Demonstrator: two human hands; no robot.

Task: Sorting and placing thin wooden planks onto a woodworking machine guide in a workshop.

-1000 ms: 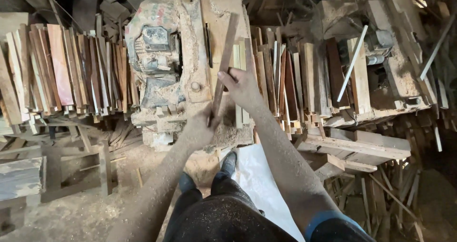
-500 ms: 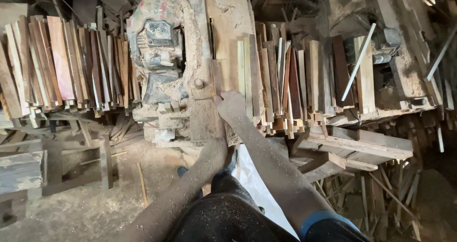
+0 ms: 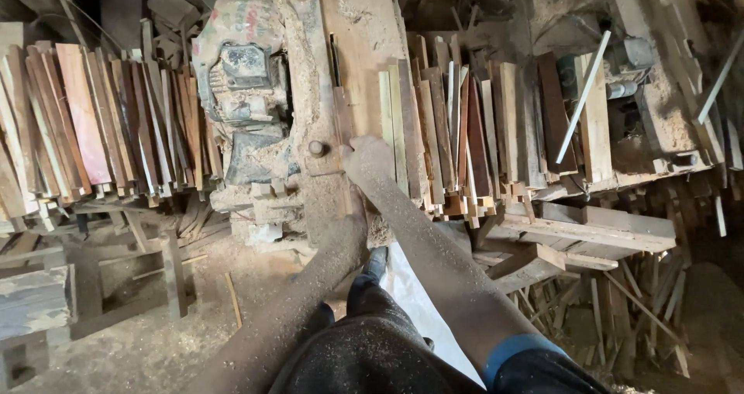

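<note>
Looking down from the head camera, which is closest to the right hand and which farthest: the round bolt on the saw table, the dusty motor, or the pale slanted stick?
1. Round bolt, just left of the right hand.
2. Dusty motor, farther up-left.
3. Pale slanted stick, far right.

- The right hand (image 3: pixel 370 155) sits just left of the frame's centre, palm down, fingers bent and held together, coated in pale dust.
- Its forearm runs from the lower right of the frame diagonally up to the centre, with a blue sleeve edge at the bottom.
- The left hand (image 3: pixel 339 225) lies just below the right one, dust-covered; its fingers cannot be made out.
- The left forearm rises from the bottom edge, left of centre.
</note>
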